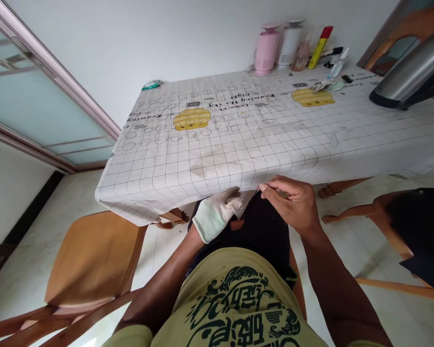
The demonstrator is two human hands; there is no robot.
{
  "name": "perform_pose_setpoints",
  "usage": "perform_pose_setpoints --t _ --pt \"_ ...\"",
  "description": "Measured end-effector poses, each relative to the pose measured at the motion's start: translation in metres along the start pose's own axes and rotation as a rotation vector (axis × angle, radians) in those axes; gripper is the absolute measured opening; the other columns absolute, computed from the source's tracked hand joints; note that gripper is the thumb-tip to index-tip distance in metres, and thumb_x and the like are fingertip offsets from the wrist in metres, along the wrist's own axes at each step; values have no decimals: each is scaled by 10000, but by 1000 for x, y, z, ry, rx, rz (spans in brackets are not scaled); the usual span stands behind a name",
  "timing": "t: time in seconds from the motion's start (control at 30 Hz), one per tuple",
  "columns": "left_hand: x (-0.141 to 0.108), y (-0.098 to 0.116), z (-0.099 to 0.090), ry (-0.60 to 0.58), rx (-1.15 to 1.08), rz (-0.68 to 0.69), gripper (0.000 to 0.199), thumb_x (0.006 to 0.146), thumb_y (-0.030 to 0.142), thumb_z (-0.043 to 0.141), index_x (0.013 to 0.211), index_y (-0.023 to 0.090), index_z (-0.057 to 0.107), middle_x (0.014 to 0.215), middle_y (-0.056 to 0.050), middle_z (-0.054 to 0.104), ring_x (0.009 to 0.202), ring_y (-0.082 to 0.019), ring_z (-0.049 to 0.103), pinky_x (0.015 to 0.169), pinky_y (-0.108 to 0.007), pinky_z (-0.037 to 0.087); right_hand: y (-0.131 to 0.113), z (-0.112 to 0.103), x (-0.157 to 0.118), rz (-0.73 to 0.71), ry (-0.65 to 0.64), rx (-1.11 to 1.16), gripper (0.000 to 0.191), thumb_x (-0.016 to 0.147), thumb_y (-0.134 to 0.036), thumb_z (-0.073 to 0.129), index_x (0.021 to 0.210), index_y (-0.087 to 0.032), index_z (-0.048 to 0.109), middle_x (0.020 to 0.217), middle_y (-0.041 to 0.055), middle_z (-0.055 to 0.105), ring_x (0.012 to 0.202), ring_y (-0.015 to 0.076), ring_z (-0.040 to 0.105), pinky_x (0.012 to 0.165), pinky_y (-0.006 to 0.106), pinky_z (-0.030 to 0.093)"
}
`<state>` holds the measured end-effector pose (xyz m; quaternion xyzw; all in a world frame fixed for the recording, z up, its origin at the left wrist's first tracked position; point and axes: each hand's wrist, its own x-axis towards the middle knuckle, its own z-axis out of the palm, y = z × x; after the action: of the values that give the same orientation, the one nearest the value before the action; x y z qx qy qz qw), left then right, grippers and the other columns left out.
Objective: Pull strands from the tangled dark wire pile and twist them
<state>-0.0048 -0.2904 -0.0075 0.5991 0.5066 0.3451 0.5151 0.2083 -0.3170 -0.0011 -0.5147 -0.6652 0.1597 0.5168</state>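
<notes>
My left hand (217,212) wears a white knitted glove with a pale green cuff. It is held over my lap below the table's front edge, its fingers closed round a pale, partly see-through thing (244,200) that I cannot make out. My right hand (291,195), bare, pinches a thin, shiny, needle-like thing (256,192) between thumb and forefinger. This thin thing slants down toward the gloved fingers; whether its lower end touches them is unclear. A small reddish-brown patch (237,224) shows on my dark trousers just under the hands.
A checked white tablecloth (159,164) covers the table before me. Toward its back stand a pink cylinder (266,50), a white one (290,46), a yellow can (318,50) and small bottles. A steel kettle (408,72) is at right. Wooden chairs (94,255) flank me.
</notes>
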Motion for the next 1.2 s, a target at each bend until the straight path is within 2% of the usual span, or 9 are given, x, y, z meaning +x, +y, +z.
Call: perform_pose_setpoints --t 0.07,0.13,0.37,0.5,0.63,0.7,0.83,0.93,1.2 --pt "-2 -1 7 43 -10 20 410 759 355 892 1148 241 831 1119 -93 807 1078 -329 731 847 -323 569 0 2 1 4 25 -68 269 973 -316 697 721 -231 737 682 20 681 614 175 607 588 331 467" --pt "-3 -4 14 50 -18 10 404 722 302 919 1114 248 840 1114 -87 808 1117 -344 723 876 -341 580 -2 4 2 5 29 -112 303 977 -334 690 694 -229 713 659 16 668 594 167 580 568 324 440" --pt "2 -15 20 88 -112 -2 84 850 262 814 900 306 864 915 -20 817 955 -230 751 800 -263 591 -9 11 2 2 -64 -135 388 1007 -413 653 667 -230 684 610 7 643 561 157 541 543 308 423" --pt "2 -12 16 101 12 -64 143 864 317 789 736 282 843 771 -22 792 794 -192 731 676 -221 534 -4 14 1 2 -91 -128 359 1030 -390 625 719 -228 702 640 7 659 578 158 572 574 305 462" --pt "3 -5 9 34 0 -101 229 896 361 698 760 238 835 702 -12 757 471 -101 529 453 -219 388 1 10 4 -142 -50 -193 157 1020 -305 629 1092 -243 754 992 76 756 894 248 702 805 392 580" --pt "5 -3 4 -36 -81 -93 224 893 361 684 822 206 829 732 -20 768 423 -79 463 425 -218 360 1 6 8 -309 -32 -266 328 982 -260 676 1309 -240 688 1249 133 712 1163 329 665 994 511 559" --pt "5 -2 -5 -184 -145 -57 301 884 425 715 787 148 783 734 -59 765 468 -82 510 463 -205 403 -1 1 16 -625 -309 -375 421 949 -139 698 1358 -232 664 1454 151 621 1401 379 530 1148 618 467" --pt "4 -5 -7 -199 -133 -23 379 905 501 703 783 147 766 731 -61 757 501 -89 543 493 -200 427 0 -1 20 -736 -423 -401 326 961 -69 653 1226 -248 717 1429 105 649 1401 350 531 1155 613 471" --pt "0 -13 2 -99 -20 72 487 1005 542 573 714 189 738 655 -29 722 527 -112 582 548 -214 453 10 2 17 -783 -420 -505 226 994 -39 562 1008 -199 722 1051 86 728 1073 263 630 1079 531 506"
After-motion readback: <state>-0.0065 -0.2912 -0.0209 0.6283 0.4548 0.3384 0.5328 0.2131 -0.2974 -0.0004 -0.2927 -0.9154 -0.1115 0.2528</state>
